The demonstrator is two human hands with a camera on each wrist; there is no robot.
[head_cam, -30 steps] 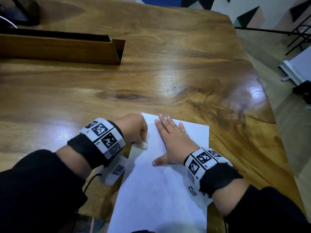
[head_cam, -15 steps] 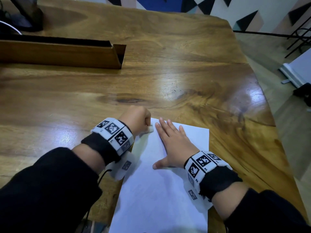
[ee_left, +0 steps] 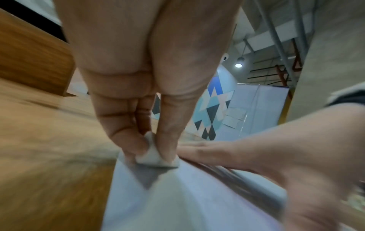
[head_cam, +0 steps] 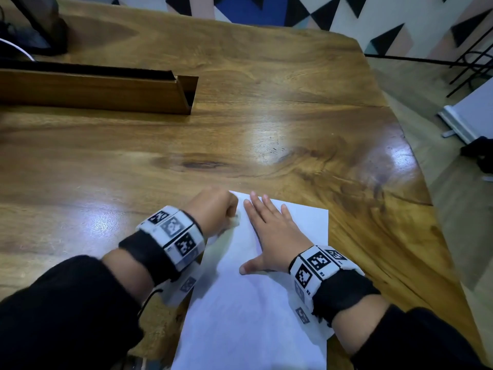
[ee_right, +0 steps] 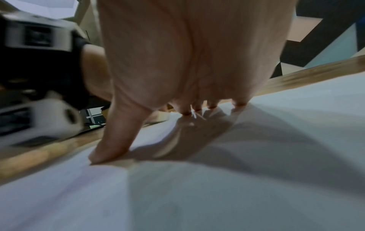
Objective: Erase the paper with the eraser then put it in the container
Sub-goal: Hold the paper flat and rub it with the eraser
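Observation:
A white sheet of paper (head_cam: 256, 316) lies on the wooden table (head_cam: 266, 116) near its front edge. My left hand (head_cam: 213, 209) pinches a small white eraser (ee_left: 156, 157) between thumb and fingers and presses it on the sheet's far left edge. In the head view only a sliver of the eraser (head_cam: 234, 218) shows under the fist. My right hand (head_cam: 269, 236) lies flat on the paper (ee_right: 217, 187) with straight, spread fingers, just right of the eraser. A long wooden container (head_cam: 93, 89) stands at the far left of the table.
A dark stand with a white cable (head_cam: 40, 30) sits behind the container at the far left corner. The table's right edge curves inward near my right arm, with floor and a white board (head_cam: 469, 113) beyond it. Bare tabletop lies between paper and container.
My left hand slid the eraser away from me along the paper's left edge, then a little back toward me. The right hand stayed flat on the sheet.

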